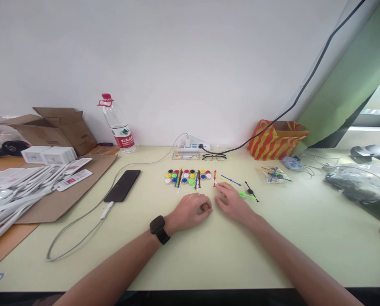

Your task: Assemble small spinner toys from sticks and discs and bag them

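My left hand (192, 209) rests on the pale table (209, 255) with its fingers curled in; a thin white stick seems pinched at its fingertips, too small to be sure. A black watch sits on that wrist. My right hand (232, 202) lies beside it, fingers stretched flat toward a red stick (214, 177). Just beyond both hands lies a group of small coloured caps and thin sticks (188, 176). A blue stick (230, 180), a green piece (242, 194) and a black piece (250, 191) lie to the right.
A black phone (122, 185) on a white cable lies left. A water bottle (117, 125), cardboard boxes (59, 125), white packets (21, 182), a power strip (192, 147), glasses (214, 157), a striped bag (274, 140) and a small bag of parts (274, 174) ring the area.
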Tool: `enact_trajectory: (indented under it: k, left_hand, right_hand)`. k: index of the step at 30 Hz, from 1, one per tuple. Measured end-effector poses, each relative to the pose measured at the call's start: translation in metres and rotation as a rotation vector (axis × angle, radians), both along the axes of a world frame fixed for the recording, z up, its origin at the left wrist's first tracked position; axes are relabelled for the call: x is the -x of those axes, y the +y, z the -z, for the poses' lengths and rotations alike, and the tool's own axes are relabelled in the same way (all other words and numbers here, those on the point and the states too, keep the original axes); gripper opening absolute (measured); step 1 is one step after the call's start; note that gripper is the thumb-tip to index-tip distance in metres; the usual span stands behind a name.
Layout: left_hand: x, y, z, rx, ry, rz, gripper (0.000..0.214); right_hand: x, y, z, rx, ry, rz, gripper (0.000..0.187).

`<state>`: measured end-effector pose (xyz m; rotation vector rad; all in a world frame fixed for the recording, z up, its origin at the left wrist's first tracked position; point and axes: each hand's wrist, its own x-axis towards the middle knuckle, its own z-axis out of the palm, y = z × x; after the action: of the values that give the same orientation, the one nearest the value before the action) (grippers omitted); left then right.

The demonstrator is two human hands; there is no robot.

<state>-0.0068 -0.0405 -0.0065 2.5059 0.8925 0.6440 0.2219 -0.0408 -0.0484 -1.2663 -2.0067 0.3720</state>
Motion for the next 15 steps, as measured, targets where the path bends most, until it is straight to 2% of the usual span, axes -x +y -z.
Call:
enact_trajectory:
  k: [15]
  left_hand:
    - [0.0000,-0.0004,-0.0003,0.002,-0.002,0.000,0.007]
  right_hand:
    - [-0.0002,0.0002,-0.0006,-0.059,-0.025,0.018,0.035]
